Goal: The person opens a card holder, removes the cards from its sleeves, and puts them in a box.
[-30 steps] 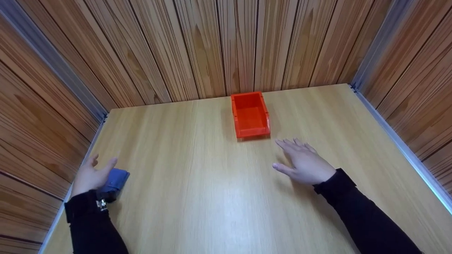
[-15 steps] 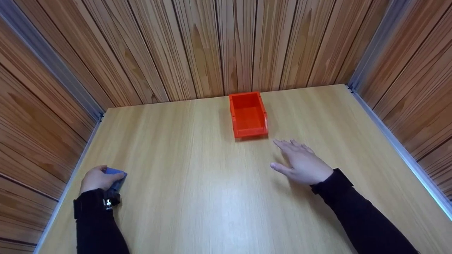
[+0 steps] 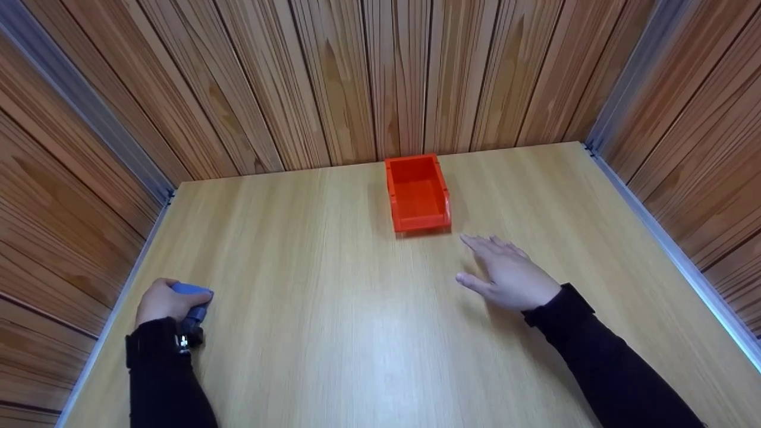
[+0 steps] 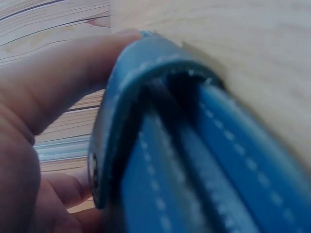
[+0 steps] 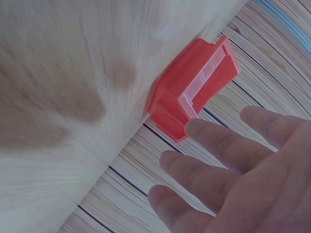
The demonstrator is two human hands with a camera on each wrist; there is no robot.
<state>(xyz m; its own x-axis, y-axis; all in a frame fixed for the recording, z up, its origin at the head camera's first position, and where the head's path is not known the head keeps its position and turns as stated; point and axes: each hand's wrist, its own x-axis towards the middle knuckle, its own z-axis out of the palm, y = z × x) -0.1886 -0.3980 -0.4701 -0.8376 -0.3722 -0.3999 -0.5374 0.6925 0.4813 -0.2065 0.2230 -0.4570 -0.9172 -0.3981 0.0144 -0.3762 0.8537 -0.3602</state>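
My left hand [image 3: 159, 303] grips a blue wallet [image 3: 190, 289] near the left edge of the table. Seen closely in the left wrist view, the wallet [image 4: 150, 51] has pale stitching, a curved flap with a round snap, and several layers inside. One digit lies along the top of the flap, while other fingers are at its snap side. On the right, my right hand [image 3: 511, 274] hovers over the table, its fingers spread and nothing in them. Its fingertips point toward a red plastic bin [image 3: 422, 224], apart from it.
The bin stands at the back of the wooden table [image 3: 333, 356], close to the panelled back wall [image 3: 333, 77]. Wood-panelled walls also rise at left and right, with metal strips [image 3: 666, 244] along the table's sides.
My left hand has come down onto the wallet, its thumb and fingers closing from a spread pose to grip it. The right hand has stayed nearly still.
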